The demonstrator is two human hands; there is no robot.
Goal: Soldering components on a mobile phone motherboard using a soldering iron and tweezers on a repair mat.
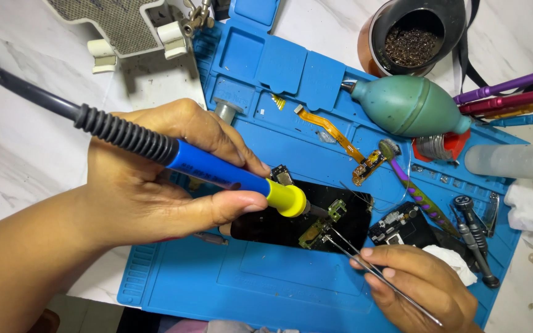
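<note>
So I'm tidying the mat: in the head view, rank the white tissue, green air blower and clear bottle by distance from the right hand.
1. White tissue, beside the right hand.
2. Clear bottle, at the right edge.
3. Green air blower, at the mat's top.

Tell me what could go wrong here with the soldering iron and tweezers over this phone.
1. The left hand grips the soldering iron near its yellow collar; a slip forward might burn the fingers.
2. The hot tip works beside the tweezers in the right hand on the phone; a nudge could bridge or lift small parts.
3. The iron's cord trails off the mat and could snag.
</note>
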